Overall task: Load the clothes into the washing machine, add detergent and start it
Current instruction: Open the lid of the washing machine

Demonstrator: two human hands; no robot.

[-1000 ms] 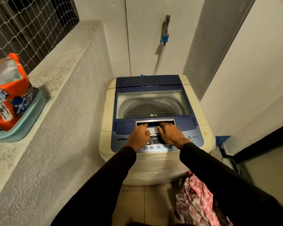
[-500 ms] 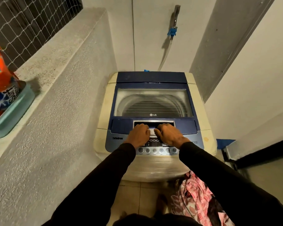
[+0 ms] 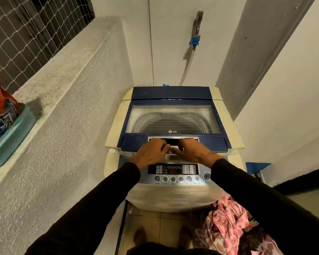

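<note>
Left hand and right hand side by side, fingers curled into the lid handle of the washing machine; lid near edge slightly raised. Pink clothes on the floor, near right. Walls close on both sides

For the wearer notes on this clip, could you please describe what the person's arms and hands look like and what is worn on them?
Both arms are covered by long, plain black sleeves that end at the wrists, without visible logos or patterns. The left hand and right hand are bare: no gloves, and no rings, watch or bracelet visible from this view.
</note>
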